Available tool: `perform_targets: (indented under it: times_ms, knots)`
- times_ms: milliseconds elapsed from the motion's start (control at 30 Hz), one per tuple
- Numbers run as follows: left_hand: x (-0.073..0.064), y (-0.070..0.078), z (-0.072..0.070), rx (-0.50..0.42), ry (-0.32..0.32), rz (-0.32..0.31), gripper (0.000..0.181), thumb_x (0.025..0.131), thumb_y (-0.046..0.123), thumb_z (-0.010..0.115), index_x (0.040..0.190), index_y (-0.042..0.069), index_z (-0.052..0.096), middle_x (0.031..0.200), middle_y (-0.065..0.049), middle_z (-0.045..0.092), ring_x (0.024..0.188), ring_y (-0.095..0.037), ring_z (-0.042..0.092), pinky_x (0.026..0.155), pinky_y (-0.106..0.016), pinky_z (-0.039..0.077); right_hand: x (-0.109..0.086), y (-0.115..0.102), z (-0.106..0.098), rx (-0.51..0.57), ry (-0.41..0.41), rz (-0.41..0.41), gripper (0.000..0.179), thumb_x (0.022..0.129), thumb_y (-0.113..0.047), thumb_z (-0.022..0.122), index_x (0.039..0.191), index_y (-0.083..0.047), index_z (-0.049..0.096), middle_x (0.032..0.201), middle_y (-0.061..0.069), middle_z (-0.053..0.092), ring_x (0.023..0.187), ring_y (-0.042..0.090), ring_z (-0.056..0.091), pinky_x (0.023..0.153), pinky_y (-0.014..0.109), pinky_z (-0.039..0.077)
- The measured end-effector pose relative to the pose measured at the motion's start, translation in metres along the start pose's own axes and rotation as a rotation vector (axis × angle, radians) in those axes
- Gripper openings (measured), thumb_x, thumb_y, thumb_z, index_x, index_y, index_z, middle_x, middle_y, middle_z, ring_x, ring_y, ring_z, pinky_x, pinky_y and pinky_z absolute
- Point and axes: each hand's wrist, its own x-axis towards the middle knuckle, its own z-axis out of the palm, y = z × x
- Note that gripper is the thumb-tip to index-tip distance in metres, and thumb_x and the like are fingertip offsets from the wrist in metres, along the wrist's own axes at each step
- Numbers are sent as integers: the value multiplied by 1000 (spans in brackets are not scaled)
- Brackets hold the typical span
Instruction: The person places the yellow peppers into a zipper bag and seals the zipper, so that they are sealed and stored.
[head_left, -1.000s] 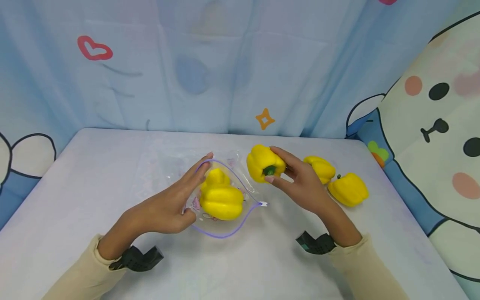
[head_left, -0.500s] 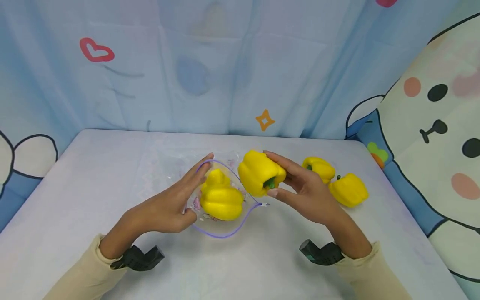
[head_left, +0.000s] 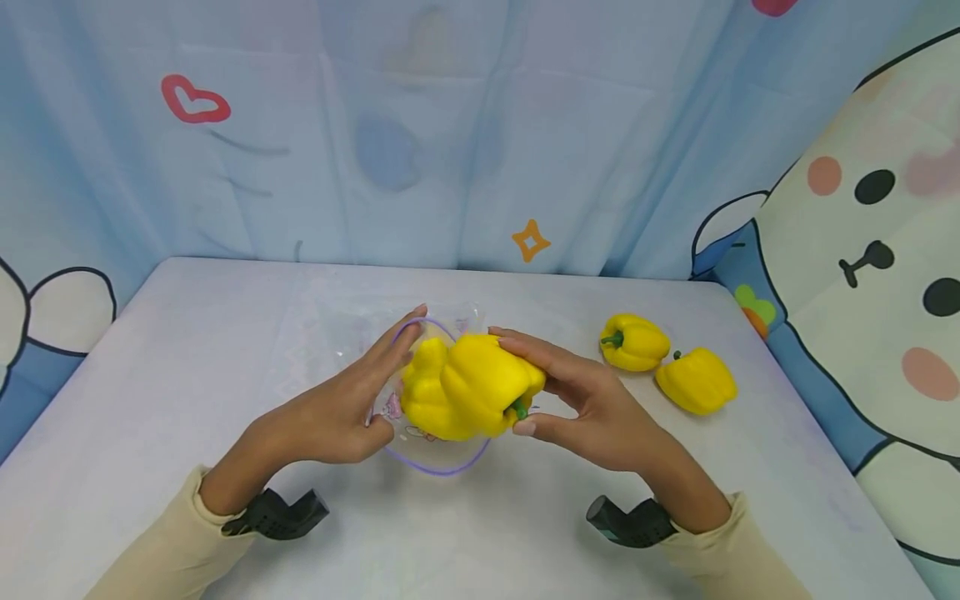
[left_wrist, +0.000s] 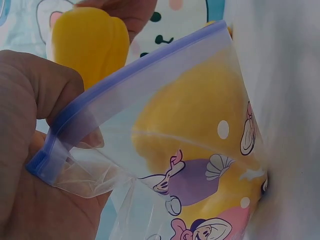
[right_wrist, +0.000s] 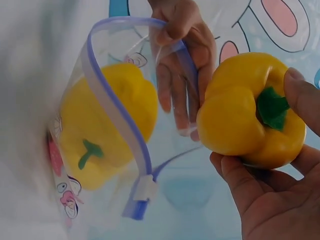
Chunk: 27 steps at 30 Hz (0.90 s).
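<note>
My left hand (head_left: pixel 330 412) holds a clear zip bag (left_wrist: pixel 175 135) at its purple-edged mouth, the thumb at the rim and the fingers seen through the plastic in the right wrist view. The mouth gapes toward the right, its white slider (right_wrist: pixel 146 189) hanging at one end. Inside the bag lies yellow bell pepper (right_wrist: pixel 112 120), a green stem showing through the cartoon-printed film. Another yellow bell pepper (right_wrist: pixel 235 115) is gripped between thumb and fingers of my right hand (head_left: pixel 592 400), stem facing that hand. In the head view it overlaps the bag's opening.
Two more yellow bell peppers, one farther back (head_left: pixel 636 343) and one nearer (head_left: pixel 697 381), lie on the white table (head_left: pixel 525 533) to the right. A blue printed curtain (head_left: pixel 450 150) hangs behind the table. Each wrist wears a black camera.
My right hand has carried its bell pepper leftward and down to the bag mouth, uncovering the farther loose pepper. The left hand has stayed in place on the bag.
</note>
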Motion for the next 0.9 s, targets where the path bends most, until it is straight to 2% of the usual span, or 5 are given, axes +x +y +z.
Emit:
perform_targets:
  times_ms: [233,367,500,667,900]
  knots:
    - [0,0,1,-14,0,-12,102,72,-7,48,155,8,-9,162,-1,-12,147,-20,3,114,-40,18,1,1,13,-50,-100,15,72,84,4,70,149,-7,39,155,11,32,139,28,34,103,40,39]
    - [0,-1,1,-14,3,-17,103,71,-7,48,155,8,-9,162,-1,-11,147,-20,5,114,-42,19,2,3,19,-113,-140,24,71,86,-4,72,149,-9,39,155,10,33,141,26,30,108,39,33]
    - [0,-1,1,-12,7,8,103,71,-8,49,155,8,-8,162,-1,-11,147,-20,4,115,-40,17,4,6,24,-143,-152,56,70,86,-9,73,148,-12,41,154,6,35,143,24,27,112,38,26]
    - [1,-1,2,-3,0,55,101,70,-9,47,155,4,-7,162,-5,-9,147,-21,3,115,-37,14,5,12,30,-144,-144,92,69,87,-10,72,148,-14,42,156,3,32,143,21,27,110,36,28]
    - [1,0,1,3,-18,44,100,70,-7,48,155,4,-4,162,-1,-9,147,-20,3,115,-39,15,11,21,35,-195,-119,88,68,87,-7,71,148,-12,41,156,7,31,143,22,26,110,40,29]
